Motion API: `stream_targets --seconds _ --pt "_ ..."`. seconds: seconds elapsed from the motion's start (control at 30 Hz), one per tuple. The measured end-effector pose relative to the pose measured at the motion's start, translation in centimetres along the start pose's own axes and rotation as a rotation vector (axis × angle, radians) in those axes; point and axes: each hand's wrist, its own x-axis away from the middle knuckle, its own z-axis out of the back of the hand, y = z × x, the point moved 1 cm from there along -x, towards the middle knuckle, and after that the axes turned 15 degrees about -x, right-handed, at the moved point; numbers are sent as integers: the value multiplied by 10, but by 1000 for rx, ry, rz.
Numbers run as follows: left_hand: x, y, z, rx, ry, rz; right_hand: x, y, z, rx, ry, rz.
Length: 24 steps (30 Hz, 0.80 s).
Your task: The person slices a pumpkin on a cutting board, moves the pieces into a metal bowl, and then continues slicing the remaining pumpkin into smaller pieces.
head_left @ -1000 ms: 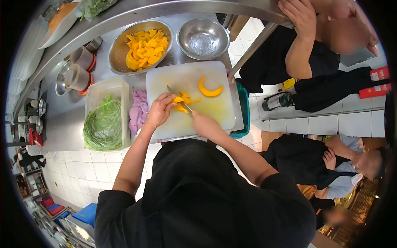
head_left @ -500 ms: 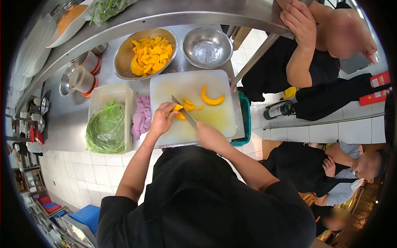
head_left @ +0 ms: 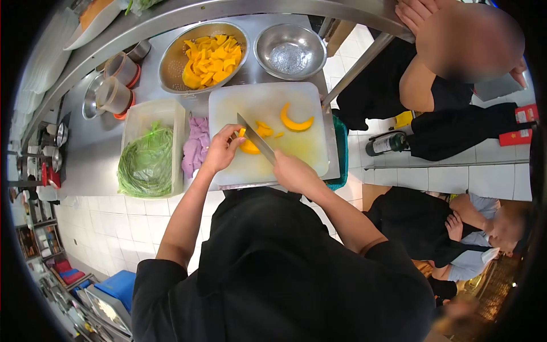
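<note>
On a white cutting board point(head_left: 256, 102) my left hand point(head_left: 221, 149) pins an orange squash piece point(head_left: 249, 145). My right hand point(head_left: 292, 171) grips a knife point(head_left: 255, 137) whose blade lies across that piece. A few cut orange chunks point(head_left: 264, 129) lie just beyond the blade. A curved squash slice point(head_left: 296, 121) rests further right on the board. Behind the board a metal colander point(head_left: 174, 60) holds several cut squash pieces point(head_left: 209, 58).
An empty steel bowl point(head_left: 289, 50) stands right of the colander. A plastic tub point(head_left: 149, 111) with a green bag and a purple cloth point(head_left: 195, 145) lie left of the board. Two lidded cups point(head_left: 114, 94) stand further left. Other people point(head_left: 433, 68) stand on the right.
The knife has kept working through the squash piece under my left hand, blade lifted slightly. The view shifted a little; the person at upper right leaned in.
</note>
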Motion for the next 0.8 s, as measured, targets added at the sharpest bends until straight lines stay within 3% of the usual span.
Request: stream_targets --seconds 0.13,0.27,0.43,0.63,0.73,0.8 --pt "4 -10 -1 -32 -9 -3 16 1 -4 13 -35 -1" --pt "12 -25 -1 -8 20 -43 -38 26 -53 34 58 97" --pt "12 -26 7 8 -17 54 -69 6 -46 46 90 84" --pt "14 -20 2 25 3 61 -15 4 -15 91 -10 65" --pt "15 -25 -3 -25 -19 19 -21 22 -34 67 18 101" --pt "21 -41 -14 86 -19 125 -56 37 -64 28 59 127"
